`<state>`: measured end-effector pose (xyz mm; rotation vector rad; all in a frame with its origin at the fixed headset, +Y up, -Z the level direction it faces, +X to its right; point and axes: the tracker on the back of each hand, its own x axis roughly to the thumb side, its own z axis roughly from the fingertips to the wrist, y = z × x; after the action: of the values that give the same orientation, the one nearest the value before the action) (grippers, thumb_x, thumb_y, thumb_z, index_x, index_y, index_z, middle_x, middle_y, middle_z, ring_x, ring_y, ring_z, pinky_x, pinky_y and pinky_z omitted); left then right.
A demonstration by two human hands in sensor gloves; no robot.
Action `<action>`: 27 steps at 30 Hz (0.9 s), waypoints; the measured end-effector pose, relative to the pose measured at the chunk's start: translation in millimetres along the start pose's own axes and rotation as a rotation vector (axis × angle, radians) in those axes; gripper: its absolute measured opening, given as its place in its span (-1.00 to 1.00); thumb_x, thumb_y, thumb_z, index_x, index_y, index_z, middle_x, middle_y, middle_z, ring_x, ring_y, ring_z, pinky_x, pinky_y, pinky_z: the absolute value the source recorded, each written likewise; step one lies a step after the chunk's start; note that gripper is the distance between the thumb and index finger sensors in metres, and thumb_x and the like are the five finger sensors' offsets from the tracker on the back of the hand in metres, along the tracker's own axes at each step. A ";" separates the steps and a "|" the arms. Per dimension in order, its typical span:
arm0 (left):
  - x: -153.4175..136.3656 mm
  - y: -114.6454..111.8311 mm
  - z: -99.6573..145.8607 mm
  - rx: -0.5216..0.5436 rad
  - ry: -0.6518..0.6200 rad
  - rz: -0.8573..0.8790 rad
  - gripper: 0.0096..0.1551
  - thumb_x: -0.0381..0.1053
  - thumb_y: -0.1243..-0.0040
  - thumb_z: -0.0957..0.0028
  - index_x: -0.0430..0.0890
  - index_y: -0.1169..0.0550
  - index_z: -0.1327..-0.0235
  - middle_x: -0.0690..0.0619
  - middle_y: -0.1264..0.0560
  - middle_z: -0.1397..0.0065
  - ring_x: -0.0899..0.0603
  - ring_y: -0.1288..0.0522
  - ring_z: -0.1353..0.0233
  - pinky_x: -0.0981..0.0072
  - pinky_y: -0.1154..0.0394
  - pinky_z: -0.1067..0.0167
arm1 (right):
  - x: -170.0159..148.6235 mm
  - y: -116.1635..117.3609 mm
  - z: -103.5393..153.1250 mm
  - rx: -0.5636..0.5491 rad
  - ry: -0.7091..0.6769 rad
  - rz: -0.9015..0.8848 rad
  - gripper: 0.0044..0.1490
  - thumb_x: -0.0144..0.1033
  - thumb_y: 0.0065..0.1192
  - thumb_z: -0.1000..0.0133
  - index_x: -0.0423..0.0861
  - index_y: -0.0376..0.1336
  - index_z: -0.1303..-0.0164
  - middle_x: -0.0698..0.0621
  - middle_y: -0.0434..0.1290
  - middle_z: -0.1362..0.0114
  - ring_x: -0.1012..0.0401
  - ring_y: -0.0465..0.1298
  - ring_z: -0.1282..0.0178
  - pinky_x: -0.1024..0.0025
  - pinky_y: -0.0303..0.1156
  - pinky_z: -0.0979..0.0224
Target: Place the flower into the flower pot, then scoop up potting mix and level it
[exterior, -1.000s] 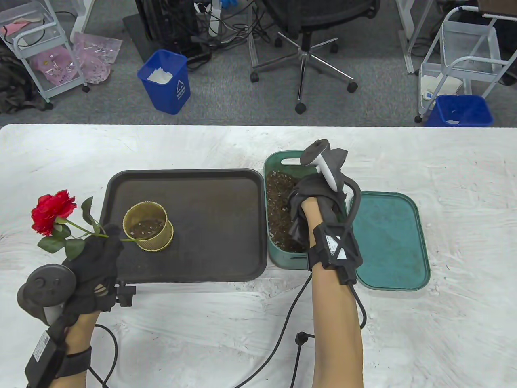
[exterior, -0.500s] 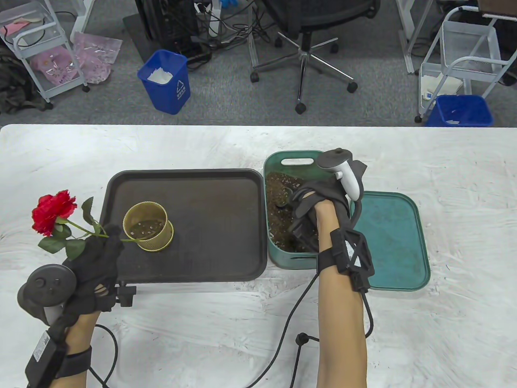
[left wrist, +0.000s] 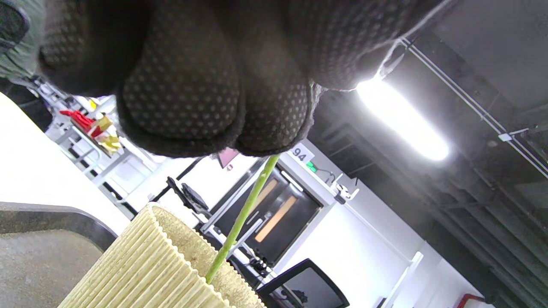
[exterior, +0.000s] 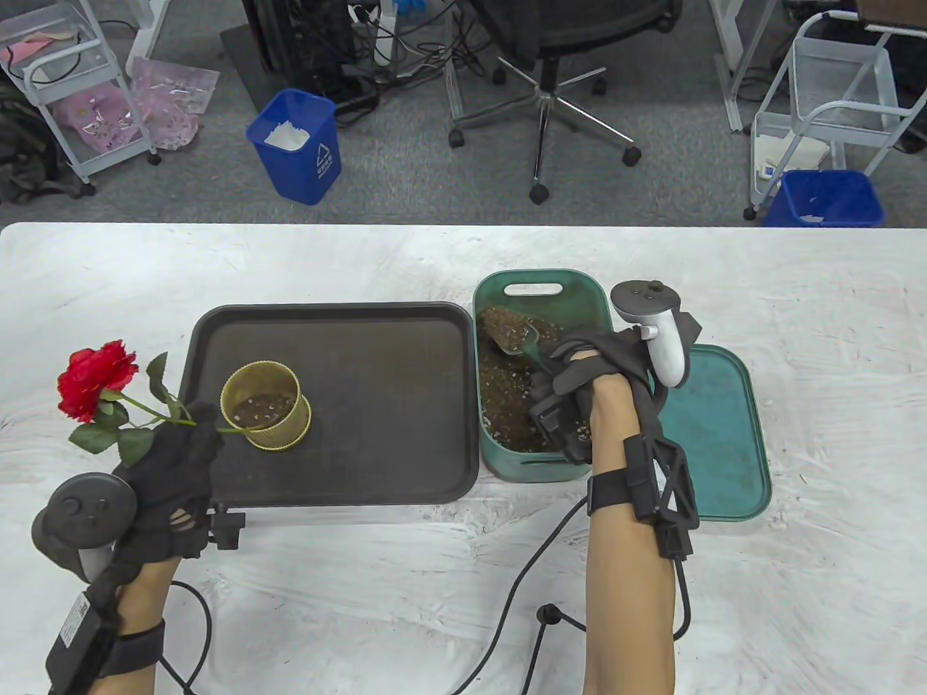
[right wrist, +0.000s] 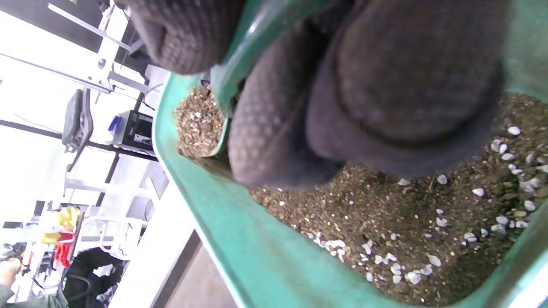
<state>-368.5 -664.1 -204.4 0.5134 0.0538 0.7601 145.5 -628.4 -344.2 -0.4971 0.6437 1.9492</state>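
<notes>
Your right hand (exterior: 590, 362) is over the green bin (exterior: 539, 467), fingers curled round the handle of a small green scoop (exterior: 516, 337). The handle itself is mostly hidden under your glove; only the bowl shows, heaped with potting mix (exterior: 507, 405) and lying at the far end of the bin. From the table view you cannot tell whether the bowl is resting on the mix or raised just above it. In the right wrist view your fingers (right wrist: 385, 85) fill most of the frame, with a strip of the scoop's handle between them and the loaded bowl past them — the bin's near wall cuts off the rest. The white tracker (exterior: 659, 326) sits on the back of that hand. The bin's lid (exterior: 713, 434) lies flat on the table (exterior: 434, 594), just to the right of the bin.

Your left hand (exterior: 170, 470) is at the tray's (exterior: 362, 405) left edge, pinching the stem of the flower (exterior: 98, 380). The stem slants: the red bloom and leaves hang out to the left over the table, while the lower end goes over the rim into the flower pot (exterior: 266, 405). The left wrist view shows the green stem emerging from under your fingertips (left wrist: 180, 107) and dropping inside the ribbed pot, but where it ends is hidden by the wall. The pot stands upright on the left part of the tray, with what looks like a thin layer of mix at the bottom.
</notes>
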 end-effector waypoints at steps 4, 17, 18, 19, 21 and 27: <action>0.0 -0.5 -0.2 -0.003 -0.001 0.003 -0.49 0.09 -0.28 0.15 -0.11 -0.73 0.03 0.03 -0.76 0.15 -0.14 -0.78 0.28 0.06 -0.69 0.15 | 3.9 -6.4 12.9 -0.029 -0.027 -0.031 -0.34 -0.28 0.15 0.08 -0.36 0.29 -0.16 -0.26 0.59 -0.01 0.08 0.76 0.40 0.20 0.77 0.44; -0.4 0.6 0.0 -0.001 -0.004 -0.007 -0.49 0.09 -0.28 0.15 -0.12 -0.73 0.03 0.02 -0.77 0.15 -0.14 -0.78 0.28 0.06 -0.69 0.15 | 54.1 54.6 36.7 0.095 -0.195 0.078 -0.34 -0.28 0.16 0.06 -0.37 0.30 -0.15 -0.28 0.60 0.00 0.08 0.77 0.41 0.21 0.78 0.46; -0.6 0.6 0.0 -0.001 -0.003 -0.008 -0.49 0.09 -0.28 0.15 -0.12 -0.73 0.03 0.03 -0.77 0.15 -0.15 -0.78 0.28 0.06 -0.69 0.15 | 59.2 67.1 36.9 0.126 -0.214 0.088 -0.34 -0.28 0.16 0.06 -0.37 0.30 -0.15 -0.28 0.60 0.00 0.08 0.77 0.41 0.21 0.78 0.46; -0.6 0.5 -0.1 -0.001 -0.003 -0.007 -0.49 0.09 -0.28 0.15 -0.12 -0.73 0.03 0.03 -0.76 0.15 -0.14 -0.78 0.28 0.06 -0.69 0.15 | 63.3 78.2 36.8 0.153 -0.229 0.096 -0.34 -0.28 0.17 0.06 -0.38 0.30 -0.15 -0.29 0.60 0.00 0.08 0.77 0.41 0.21 0.78 0.46; -0.6 0.2 -0.3 -0.002 -0.001 -0.004 -0.49 0.09 -0.28 0.15 -0.12 -0.73 0.03 0.03 -0.76 0.15 -0.14 -0.78 0.28 0.06 -0.69 0.15 | 71.1 102.3 35.0 0.209 -0.251 0.128 -0.34 -0.27 0.17 0.06 -0.37 0.30 -0.15 -0.29 0.60 0.00 0.08 0.77 0.41 0.21 0.78 0.46; -0.2 0.0 -0.3 -0.004 -0.006 -0.007 -0.49 0.09 -0.28 0.15 -0.12 -0.73 0.03 0.03 -0.76 0.15 -0.14 -0.78 0.28 0.06 -0.69 0.15 | 86.8 169.0 25.5 0.317 -0.285 0.209 -0.34 -0.27 0.17 0.06 -0.37 0.30 -0.16 -0.28 0.59 0.00 0.08 0.77 0.40 0.21 0.78 0.45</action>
<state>-368.7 -664.1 -204.6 0.5112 0.0488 0.7514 -45.8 -616.5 -337.7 0.0469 0.8247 2.0110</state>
